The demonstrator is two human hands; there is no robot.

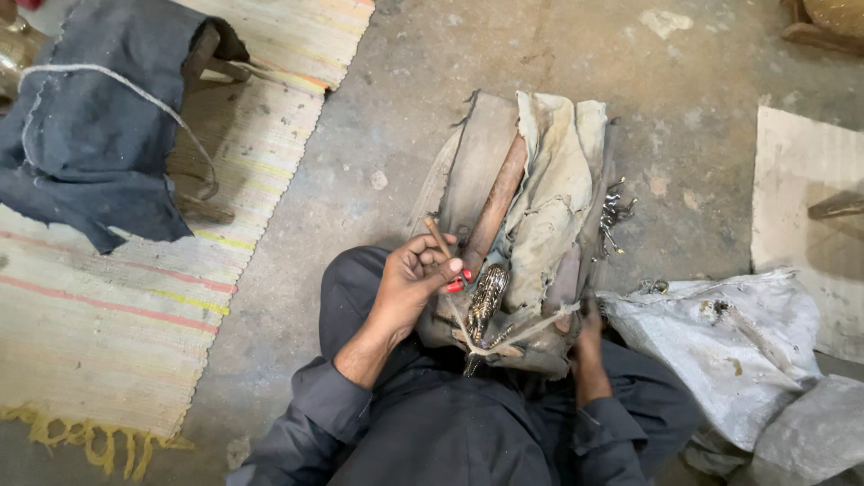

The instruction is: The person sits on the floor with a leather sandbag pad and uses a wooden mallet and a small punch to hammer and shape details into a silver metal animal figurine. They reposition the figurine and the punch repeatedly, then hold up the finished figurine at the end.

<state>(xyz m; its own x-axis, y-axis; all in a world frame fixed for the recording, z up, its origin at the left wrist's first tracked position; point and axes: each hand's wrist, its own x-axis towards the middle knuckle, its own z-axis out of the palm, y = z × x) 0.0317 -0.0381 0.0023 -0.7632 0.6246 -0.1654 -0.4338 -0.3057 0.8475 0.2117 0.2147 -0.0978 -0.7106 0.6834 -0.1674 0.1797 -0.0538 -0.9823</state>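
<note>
My left hand [412, 279] holds a thin brown stick-like tool [438, 238] upright between its fingers, with a small red piece [455, 284] at the fingertips. Right beside it a dark engraved metal piece [486, 301] lies tied with string onto a cloth-wrapped wooden block [540, 207] that rests on my lap. A long reddish-brown wooden bar [495, 205] runs along the block. My right hand [589, 335] grips the block's lower right edge; its fingers are partly hidden behind the cloth.
A striped woven mat [108, 306] covers the floor at left, with a dark grey cloth [90, 117] over a low wooden stool. Grey plastic sacks [720, 342] lie at right, small shiny metal bits [614, 214] beside the block, cardboard [801, 171] farther right.
</note>
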